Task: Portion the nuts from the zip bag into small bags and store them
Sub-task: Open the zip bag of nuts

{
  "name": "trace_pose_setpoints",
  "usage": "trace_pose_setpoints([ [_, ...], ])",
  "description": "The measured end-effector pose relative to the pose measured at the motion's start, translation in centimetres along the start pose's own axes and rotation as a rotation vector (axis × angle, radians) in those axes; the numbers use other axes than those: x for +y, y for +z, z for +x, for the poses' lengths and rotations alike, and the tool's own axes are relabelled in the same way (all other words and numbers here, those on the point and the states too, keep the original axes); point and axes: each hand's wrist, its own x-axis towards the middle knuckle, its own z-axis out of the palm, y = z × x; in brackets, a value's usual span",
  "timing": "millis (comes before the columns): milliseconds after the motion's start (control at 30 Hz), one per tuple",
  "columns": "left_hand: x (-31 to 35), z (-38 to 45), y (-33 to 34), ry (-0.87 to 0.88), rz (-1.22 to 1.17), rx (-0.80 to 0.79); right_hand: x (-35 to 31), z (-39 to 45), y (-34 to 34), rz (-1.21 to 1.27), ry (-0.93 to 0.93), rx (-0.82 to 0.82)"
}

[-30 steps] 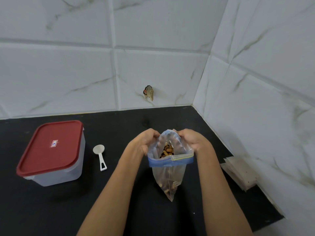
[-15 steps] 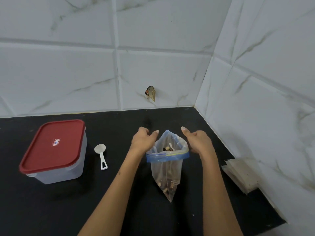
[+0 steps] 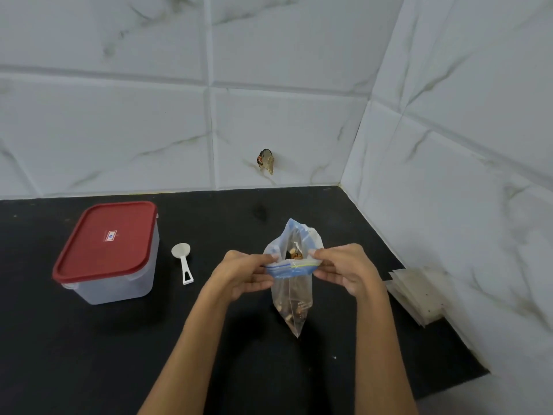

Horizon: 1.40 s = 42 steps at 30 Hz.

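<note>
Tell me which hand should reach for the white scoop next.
Probably the left hand: the scoop lies on its side of the zip bag, while the right hand could keep holding the bag's rim.

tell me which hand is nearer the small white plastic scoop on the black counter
Left. The left hand pinches the clear zip bag's blue rim just right of the white plastic scoop; the right hand grips the rim's far side, farther away.
</note>
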Motion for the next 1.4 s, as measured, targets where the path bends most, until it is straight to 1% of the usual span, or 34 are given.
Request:
trace_pose_setpoints([
  [100,-1.0,-0.6,0.4,-0.057,-0.301,-0.079,1.4,-0.4,0.3,0.247,0.017,-0.06],
  [300,-2.4,-1.7,1.3,-0.175,-0.715,-0.199,3.5,-1.4,0.8,0.851,0.217,-0.177],
  [367,-2.6,-1.8,1.4,-0.18,-0.789,-0.175,3.8,-1.9,0.8,0.983,0.288,-0.16],
  [400,-2.9,-1.8,1.4,-0.188,-0.801,-0.147,4.0,-2.0,0.8,0.999,0.309,-0.142],
  [533,-4.2,-1.7,2.0,-0.251,-0.732,-0.054,4.9,-1.9,1.9,0.922,0.35,-0.048],
  [600,-4.6,-1.6,1.9,-0.239,-0.627,-0.042,5.1,-1.7,2.4,0.841,0.326,-0.024],
  [700,-4.3,-1.7,1.0,-0.192,-0.392,-0.084,4.9,-1.3,2.5,0.567,0.234,-0.001],
  [767,-3.7,-1.7,0.3,-0.175,-0.252,-0.07,4.5,-1.2,2.4,0.438,0.186,0.033],
  [933,-3.6,-0.2,-0.4,-0.072,-0.024,0.079,3.9,-1.3,2.8,0.396,0.188,-0.012],
  [1000,-3.9,0.2,-0.6,-0.041,-0.051,0.106,3.8,-0.7,2.8,0.299,0.174,0.025],
  [1133,-3.7,-0.1,-0.8,-0.061,-0.229,0.033,3.7,0.0,3.3,0.053,0.115,0.156],
  [1167,-3.6,-0.1,-0.8,-0.083,-0.298,0.009,3.7,0.1,3.4,0.04,0.098,0.174],
  [1200,-3.4,-0.2,-0.7,-0.115,-0.379,-0.024,3.6,0.1,3.4,0.091,0.092,0.168],
  [1300,-3.0,-0.2,-0.5,-0.188,-0.548,-0.121,3.4,0.0,3.3,0.422,0.17,0.055],
  [1367,-2.9,-0.2,-0.3,-0.222,-0.561,-0.148,3.4,-0.3,3.0,0.515,0.247,0.008],
  [1400,-2.9,-0.4,0.0,-0.232,-0.549,-0.16,3.5,-0.3,2.9,0.516,0.271,-0.007],
])
